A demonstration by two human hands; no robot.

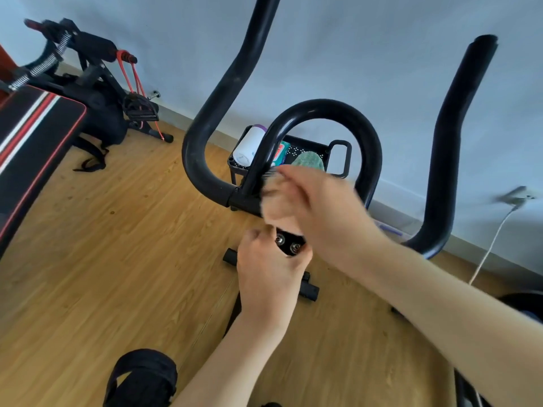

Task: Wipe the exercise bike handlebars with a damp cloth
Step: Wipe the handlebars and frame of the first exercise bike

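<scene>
The black exercise bike handlebars (323, 108) rise in front of me: a centre loop with a long curved bar on each side. My left hand (267, 274) grips the stem just below the clamp plate with two bolts (287, 243). Blurred with motion, my right hand (320, 207) is at the base of the centre loop with its fingers curled. A green cloth (309, 162) shows directly above that hand, in line with the cart behind. I cannot tell whether the hand holds it or it lies in the cart.
A small black cart (340, 155) behind the bike holds a white bottle (249, 145) and a packet of wipes. A padded bench (32, 136) and another exercise machine (97, 80) stand at the left on the wooden floor. A white cable (490, 248) hangs at the right wall.
</scene>
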